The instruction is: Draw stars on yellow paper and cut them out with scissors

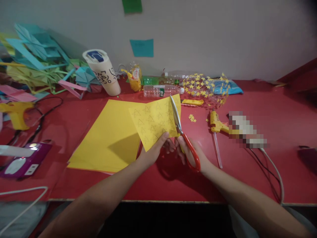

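Observation:
My left hand pinches the lower edge of a yellow sheet of paper, which has rows of stars drawn on it in pencil. In my right hand is a pair of scissors with red handles, its blades pointing up along the right side of the sheet. Whether the blades are apart is hard to tell. Below and left of the held sheet, a stack of larger yellow paper lies on the red table. Small cut yellow stars lie in a little pile to the right of the blades.
A yellow glue gun with a clear stick and a power strip lie at right. Behind are a plastic bottle, a yellow cutter and a star-covered clear form. A white tumbler and folded paper shapes stand left.

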`<state>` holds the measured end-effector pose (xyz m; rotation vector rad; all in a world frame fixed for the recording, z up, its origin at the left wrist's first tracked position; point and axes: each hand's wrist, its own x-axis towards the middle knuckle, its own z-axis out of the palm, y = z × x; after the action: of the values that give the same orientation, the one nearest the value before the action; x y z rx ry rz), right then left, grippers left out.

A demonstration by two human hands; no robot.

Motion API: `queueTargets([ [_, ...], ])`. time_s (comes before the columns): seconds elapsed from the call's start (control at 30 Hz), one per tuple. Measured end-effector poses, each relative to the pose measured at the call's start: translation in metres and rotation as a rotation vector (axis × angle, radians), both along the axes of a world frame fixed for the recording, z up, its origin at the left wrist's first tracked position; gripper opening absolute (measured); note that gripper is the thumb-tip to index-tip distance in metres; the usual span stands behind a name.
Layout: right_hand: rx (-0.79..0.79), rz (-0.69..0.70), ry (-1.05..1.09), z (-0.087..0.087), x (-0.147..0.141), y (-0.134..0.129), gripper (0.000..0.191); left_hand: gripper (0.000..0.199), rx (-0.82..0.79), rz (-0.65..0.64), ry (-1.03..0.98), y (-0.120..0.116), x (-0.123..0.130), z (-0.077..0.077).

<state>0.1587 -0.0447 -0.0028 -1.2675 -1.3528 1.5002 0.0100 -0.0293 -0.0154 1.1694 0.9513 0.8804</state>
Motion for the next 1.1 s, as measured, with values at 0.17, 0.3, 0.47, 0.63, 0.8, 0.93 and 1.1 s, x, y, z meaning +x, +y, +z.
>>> queueTargets([
  [0.17, -0.051, 0.0, -0.052, 0.004, -0.001, 0.001, 0.058, 0.064, -0.026, -0.037, 0.017, 0.002, -0.001, 0.003],
  [0.3, -0.061, -0.013, -0.105, 0.006, -0.001, 0.002, 0.057, 0.06, -0.055, -0.047, 0.009, 0.003, -0.002, 0.003],
  [0.47, -0.003, -0.069, -0.091, 0.005, 0.001, 0.008, 0.053, 0.057, -0.119, -0.063, -0.001, 0.002, -0.001, 0.003],
  [0.63, -0.021, -0.112, -0.136, 0.01, 0.009, 0.013, 0.045, 0.051, -0.116, -0.094, -0.039, -0.002, 0.0, 0.007],
  [0.8, 0.02, -0.128, -0.087, 0.002, 0.025, 0.024, 0.035, 0.054, -0.156, 0.166, -0.237, 0.007, -0.017, 0.011],
  [0.93, 0.067, -0.084, -0.044, -0.004, 0.034, 0.031, 0.037, 0.056, -0.237, 0.075, -0.273, 0.018, -0.028, 0.016],
  [1.1, 0.079, -0.062, -0.074, -0.001, 0.032, 0.029, 0.037, 0.04, -0.207, -0.007, -0.065, 0.018, -0.023, 0.015],
])
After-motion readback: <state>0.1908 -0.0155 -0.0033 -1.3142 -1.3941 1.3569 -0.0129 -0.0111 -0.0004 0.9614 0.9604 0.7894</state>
